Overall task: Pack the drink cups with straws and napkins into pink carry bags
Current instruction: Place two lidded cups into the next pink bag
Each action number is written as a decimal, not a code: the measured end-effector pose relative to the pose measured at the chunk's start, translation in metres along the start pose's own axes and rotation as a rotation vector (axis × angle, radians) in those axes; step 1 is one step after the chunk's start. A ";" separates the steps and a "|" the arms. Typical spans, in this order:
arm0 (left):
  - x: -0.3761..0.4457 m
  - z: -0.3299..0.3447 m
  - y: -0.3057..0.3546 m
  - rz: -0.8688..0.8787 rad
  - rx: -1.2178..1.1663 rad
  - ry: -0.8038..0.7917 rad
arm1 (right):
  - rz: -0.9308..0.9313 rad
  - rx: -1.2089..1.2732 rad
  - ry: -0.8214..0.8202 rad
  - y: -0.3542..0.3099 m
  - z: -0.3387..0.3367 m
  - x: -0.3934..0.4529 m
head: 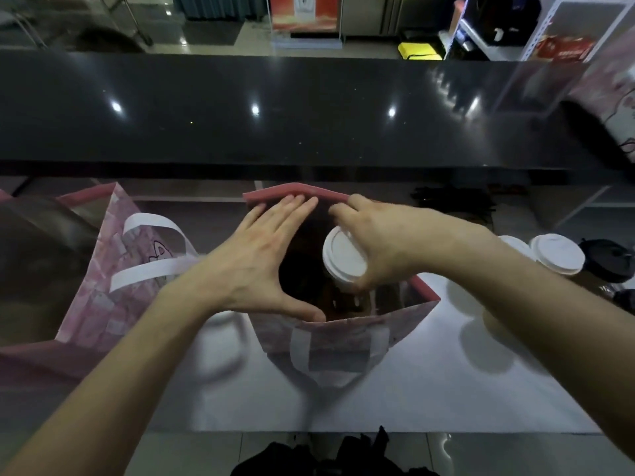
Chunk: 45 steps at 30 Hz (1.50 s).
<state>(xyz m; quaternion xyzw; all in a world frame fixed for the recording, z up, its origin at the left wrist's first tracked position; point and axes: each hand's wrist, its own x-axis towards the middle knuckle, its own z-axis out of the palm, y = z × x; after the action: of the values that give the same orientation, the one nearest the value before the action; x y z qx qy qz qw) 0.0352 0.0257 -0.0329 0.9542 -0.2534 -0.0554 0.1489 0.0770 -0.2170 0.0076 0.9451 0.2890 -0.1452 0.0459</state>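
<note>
A pink carry bag (343,341) stands open in the middle of a pale worktop (429,389), seen from above through a wide-angle head camera. Its mouth gapes wide, the far rim showing a darker pink fold, and a white handle loop hangs down its near side.

The left hand (261,259) lies flat over the left part of the opening, fingers straight and together, reaching to the far rim, with the thumb spread along the near edge. It grasps nothing; it looks to be holding the bag's mouth apart.

The right hand (381,242) grips a paper drink cup (343,257) with a white lid, fingers curled round its side. The cup sits tilted at the bag's mouth, partly inside the opening, the lid facing up and to the left. Whether the cup's base touches the bag's floor cannot be told, as the inside is dark.

To the left, a second pink bag (113,269) with white handles lies slumped open on the worktop. To the right, just past the right forearm, more lidded cups (556,257) stand together on the worktop, well apart from the open bag. A dark round object (608,259) sits beside them at the far right.

Beyond the worktop runs a raised glossy black counter (275,108) reflecting ceiling lights
</note>
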 end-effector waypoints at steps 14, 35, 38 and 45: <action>0.001 0.004 -0.008 0.071 0.013 0.003 | 0.021 -0.238 -0.333 -0.023 0.033 0.042; 0.011 -0.026 0.053 0.017 0.182 0.007 | 0.071 0.209 0.264 0.029 -0.003 -0.072; 0.023 -0.025 0.098 0.036 0.213 0.062 | 0.174 0.296 0.385 0.068 0.007 -0.124; 0.076 0.028 0.221 0.019 0.243 0.163 | 0.433 0.335 0.380 0.183 0.087 -0.245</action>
<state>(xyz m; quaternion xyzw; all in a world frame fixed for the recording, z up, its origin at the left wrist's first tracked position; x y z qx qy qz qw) -0.0073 -0.2025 0.0070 0.9641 -0.2544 0.0545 0.0530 -0.0362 -0.5140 -0.0009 0.9892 0.0572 0.0014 -0.1353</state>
